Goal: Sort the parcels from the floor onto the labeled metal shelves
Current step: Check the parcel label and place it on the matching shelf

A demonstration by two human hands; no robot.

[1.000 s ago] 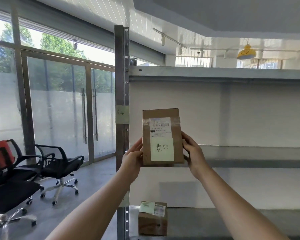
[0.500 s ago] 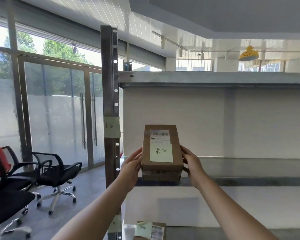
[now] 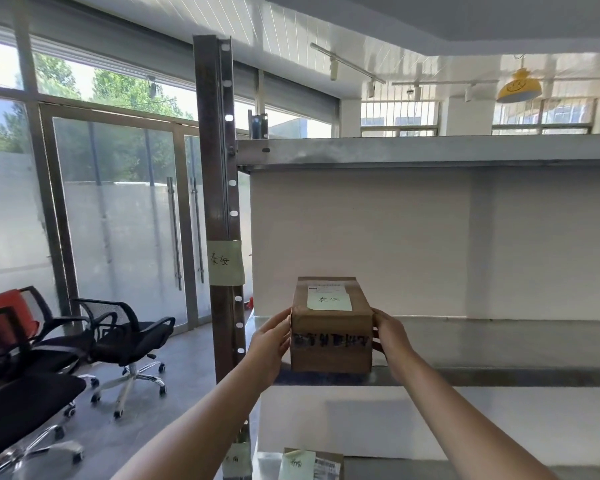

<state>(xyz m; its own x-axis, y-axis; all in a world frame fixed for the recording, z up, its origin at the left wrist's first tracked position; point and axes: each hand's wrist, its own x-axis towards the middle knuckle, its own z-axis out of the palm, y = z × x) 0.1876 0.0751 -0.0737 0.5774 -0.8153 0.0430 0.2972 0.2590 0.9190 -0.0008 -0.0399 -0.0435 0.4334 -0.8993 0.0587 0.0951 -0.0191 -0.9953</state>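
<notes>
A brown cardboard parcel [image 3: 331,327] with a white shipping label and a pale green handwritten note on top sits flat at the front left of a metal shelf [image 3: 499,344]. My left hand [image 3: 271,344] holds its left side and my right hand [image 3: 390,336] holds its right side. On the shelf's upright post [image 3: 215,202] a pale green note [image 3: 225,263] carries the same handwritten characters as the parcel's note. A second brown parcel [image 3: 312,464] with its own green note lies on the shelf below.
A higher metal shelf [image 3: 430,150] spans above. The shelving backs onto a white wall. Black office chairs [image 3: 125,341] and a red one stand on the grey floor to the left, before glass doors [image 3: 118,220].
The parcel has tipped from upright, label facing me, to flat with its label up, and has come down onto the shelf. The view has moved closer to the shelf.
</notes>
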